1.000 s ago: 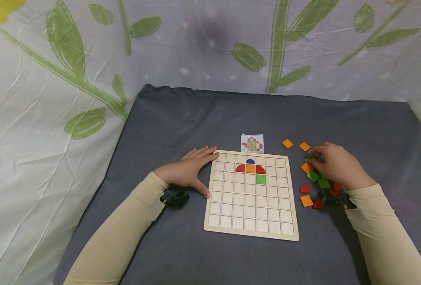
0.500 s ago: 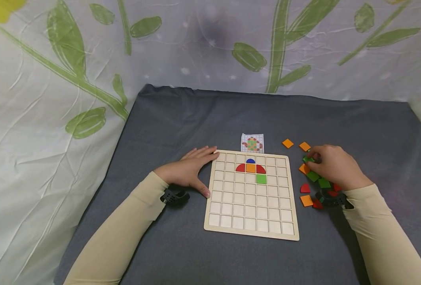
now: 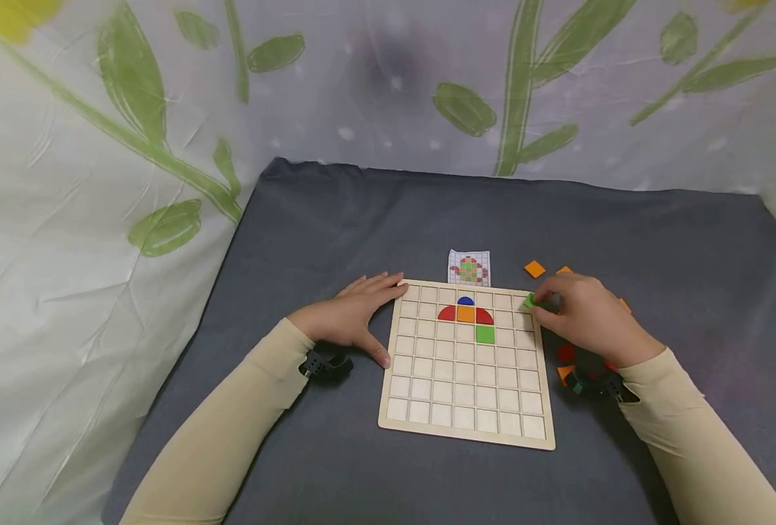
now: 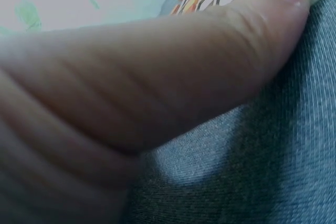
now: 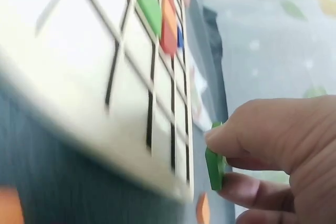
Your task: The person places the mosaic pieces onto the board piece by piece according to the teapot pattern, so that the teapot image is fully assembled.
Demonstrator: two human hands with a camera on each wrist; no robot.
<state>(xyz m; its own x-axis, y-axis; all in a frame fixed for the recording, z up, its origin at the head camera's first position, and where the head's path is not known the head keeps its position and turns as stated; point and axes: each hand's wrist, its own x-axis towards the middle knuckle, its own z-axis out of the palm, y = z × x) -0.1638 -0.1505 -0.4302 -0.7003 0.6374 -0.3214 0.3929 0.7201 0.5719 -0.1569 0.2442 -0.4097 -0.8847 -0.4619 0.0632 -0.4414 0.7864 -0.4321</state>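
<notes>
A square wooden grid board (image 3: 454, 394) lies on the grey cloth. My left hand (image 3: 351, 313) is spread at its left edge, the thumb (image 4: 283, 3) touching the rim. Between right thumb and fingers, my right hand (image 3: 591, 313) pinches a green square tile (image 5: 214, 163), held over the board's upper right corner. Set in the grid are a blue half-round piece (image 3: 465, 300), an orange square (image 3: 466, 314) flanked by two red quarter-round pieces (image 3: 485, 316), and a green square (image 3: 485, 334) below the right one.
Behind the board lies a small pattern card (image 3: 469, 268). Right of it is a loose orange tile (image 3: 534, 269). More orange and red pieces (image 3: 565, 354) lie right of the board, partly hidden beneath the right hand and wrist. A printed curtain (image 3: 388, 109) hangs behind the table.
My right hand has picked up a green square tile from the loose pieces and carried it left to the board's upper right corner. The left hand stays at the board's edge.
</notes>
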